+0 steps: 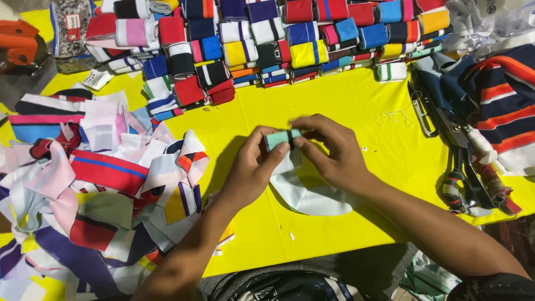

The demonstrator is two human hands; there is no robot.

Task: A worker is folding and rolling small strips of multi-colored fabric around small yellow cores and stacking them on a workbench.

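Note:
Both hands meet over the middle of a yellow table cover [345,100]. My left hand [253,167] and my right hand [329,147] pinch a small folded mint-green and white fabric strip [281,137] between fingers and thumbs. The strip's loose white tail [304,192] trails down onto the yellow cover below the hands. Both hands hold the folded end just above the surface.
Several rows of folded striped fabric bundles [267,42] are stacked along the far edge. A heap of loose striped strips [100,184] lies at left. Large scissors [460,150] and striped cloth [501,95] lie at right. An orange tool [16,44] sits far left.

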